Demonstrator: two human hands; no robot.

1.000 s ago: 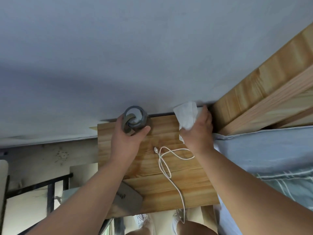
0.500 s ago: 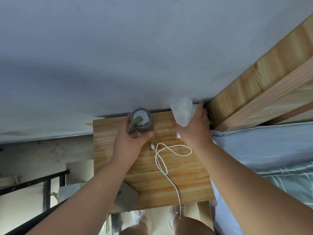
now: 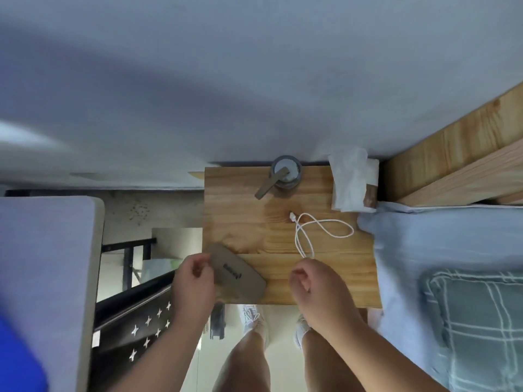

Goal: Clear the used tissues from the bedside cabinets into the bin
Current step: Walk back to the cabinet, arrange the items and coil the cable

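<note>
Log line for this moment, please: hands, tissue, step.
left hand: at case edge, grip unclear | right hand: loosely curled, empty | tissue: on cabinet, back right corner | step: tissue not yet picked up

Pine-grained cabinet top (image 3: pixel 254 227), white tissue (image 3: pixel 348 182) at its one o'clock, white cable (image 3: pixel 325 230), grey jar (image 3: pixel 286 172), teal pillow (image 3: pixel 475 321) checked white.

A pair of white lace-up sneakers (image 3: pixel 254 321) (legs (image 3: pixel 243 360) and forearms (image 3: pixel 158 357) are bare).
</note>
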